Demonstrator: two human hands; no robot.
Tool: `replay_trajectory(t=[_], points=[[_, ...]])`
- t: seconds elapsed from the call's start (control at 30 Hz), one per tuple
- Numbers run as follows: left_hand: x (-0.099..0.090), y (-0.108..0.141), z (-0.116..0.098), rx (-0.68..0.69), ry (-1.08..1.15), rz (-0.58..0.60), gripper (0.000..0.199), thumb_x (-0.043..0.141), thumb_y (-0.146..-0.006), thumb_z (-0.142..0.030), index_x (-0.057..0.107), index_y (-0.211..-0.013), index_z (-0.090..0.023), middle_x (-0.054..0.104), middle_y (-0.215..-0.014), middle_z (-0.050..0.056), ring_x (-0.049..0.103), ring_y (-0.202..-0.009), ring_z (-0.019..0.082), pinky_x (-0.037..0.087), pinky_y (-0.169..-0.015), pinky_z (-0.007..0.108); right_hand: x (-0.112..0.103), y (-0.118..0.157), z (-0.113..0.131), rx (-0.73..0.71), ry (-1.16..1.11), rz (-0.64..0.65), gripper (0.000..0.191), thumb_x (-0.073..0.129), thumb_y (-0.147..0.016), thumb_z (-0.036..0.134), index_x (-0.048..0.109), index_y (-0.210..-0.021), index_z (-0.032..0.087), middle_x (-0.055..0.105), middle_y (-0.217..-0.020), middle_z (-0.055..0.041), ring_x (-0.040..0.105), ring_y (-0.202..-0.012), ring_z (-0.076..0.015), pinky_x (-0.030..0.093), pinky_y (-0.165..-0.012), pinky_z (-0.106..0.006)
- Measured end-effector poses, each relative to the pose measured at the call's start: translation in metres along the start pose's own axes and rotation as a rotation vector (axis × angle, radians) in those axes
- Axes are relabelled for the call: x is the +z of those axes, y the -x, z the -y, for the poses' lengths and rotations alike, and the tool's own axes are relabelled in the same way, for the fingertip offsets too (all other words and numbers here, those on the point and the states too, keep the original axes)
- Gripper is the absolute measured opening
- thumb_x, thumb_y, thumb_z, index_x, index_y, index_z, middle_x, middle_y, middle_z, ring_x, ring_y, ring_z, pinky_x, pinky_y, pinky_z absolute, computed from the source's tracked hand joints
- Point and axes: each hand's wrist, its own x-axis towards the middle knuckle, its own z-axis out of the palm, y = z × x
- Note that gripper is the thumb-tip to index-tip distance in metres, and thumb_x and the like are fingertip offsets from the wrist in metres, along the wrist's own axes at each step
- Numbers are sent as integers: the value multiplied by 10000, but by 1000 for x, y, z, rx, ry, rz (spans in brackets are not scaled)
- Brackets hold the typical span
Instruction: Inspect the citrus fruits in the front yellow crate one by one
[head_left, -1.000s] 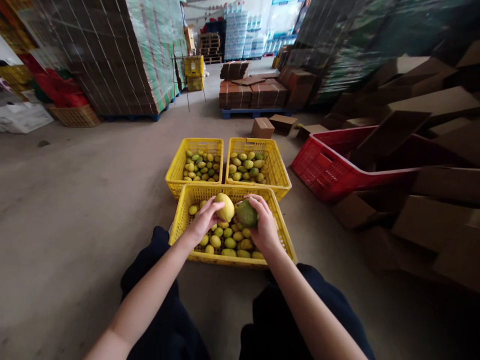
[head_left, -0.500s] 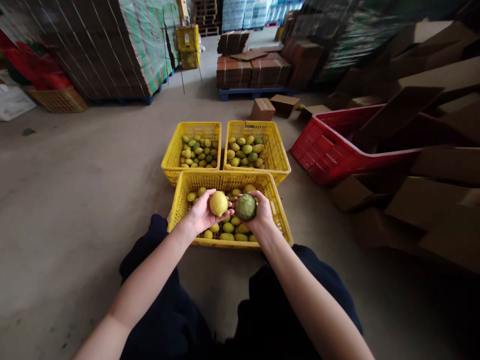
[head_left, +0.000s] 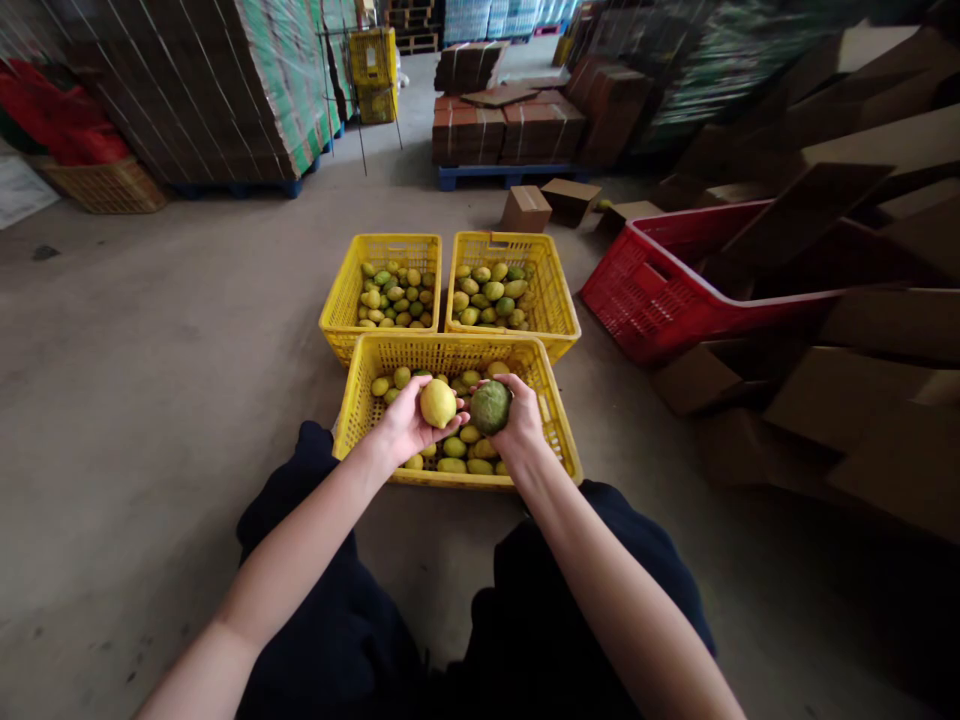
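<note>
My left hand [head_left: 409, 420] is closed round a yellow lemon [head_left: 438, 403], with its pointed end toward me. In my right hand [head_left: 523, 415] sits a dark green, rough-skinned lemon [head_left: 490, 407]. Both fruits are held side by side above the near yellow crate [head_left: 450, 480], and the fingertips of the two hands almost meet. Several yellow and green lemons [head_left: 454, 447] lie in that crate, partly hidden by my hands. Behind it stand a left yellow crate [head_left: 337, 305] and a right yellow crate [head_left: 559, 300], each holding many lemons.
To the right, a red crate [head_left: 637, 300] stands beside a heap of cardboard boxes [head_left: 847, 400]. Small cartons [head_left: 525, 209] lie on the floor ahead, before a blue pallet [head_left: 480, 176] of bundled cardboard. Wrapped stacks [head_left: 255, 90] rise at the left.
Both hands keep hold of their lemons over the near crate. The green lemon has turned slightly in my right hand. The whole scene sits a little higher in view.
</note>
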Motion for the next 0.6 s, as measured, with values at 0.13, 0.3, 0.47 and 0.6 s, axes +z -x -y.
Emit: replay_trajectory(t=[0.13, 0.3, 0.47, 0.6], points=[[-1, -1, 0, 6, 2, 8, 330, 378, -908, -319, 583, -969, -67, 638, -697, 108, 658, -647, 180, 556, -519, 240, -1, 1, 1, 101, 31, 57, 197, 474, -779, 223, 568, -618, 160, 577, -462, -9, 542, -409, -134, 507, -456, -262], [0, 0, -2, 127, -44, 6, 243, 376, -917, -257, 567, -1019, -147, 631, -715, 73, 649, -599, 142, 536, -490, 195, 0, 12, 7, 134, 69, 175, 162, 474, -812, 249, 611, -764, 176, 632, -569, -14, 603, -501, -153, 536, -509, -290], [1, 2, -7, 127, -57, -13, 224, 364, -914, -245, 548, -954, -122, 599, -660, 56, 606, -506, 114, 506, -428, 158, 3, 24, 13, 115, 38, 277, 129, 486, -774, 188, 608, -799, 154, 665, -653, -47, 646, -601, -181, 578, -579, -324], [2, 2, -9, 145, -34, -36, 236, 363, -924, -265, 539, -938, -109, 587, -643, 49, 587, -486, 104, 510, -433, 154, 3, 29, 14, 155, 50, 300, 132, 494, -805, 201, 602, -822, 128, 685, -689, -76, 662, -631, -188, 590, -554, -300]])
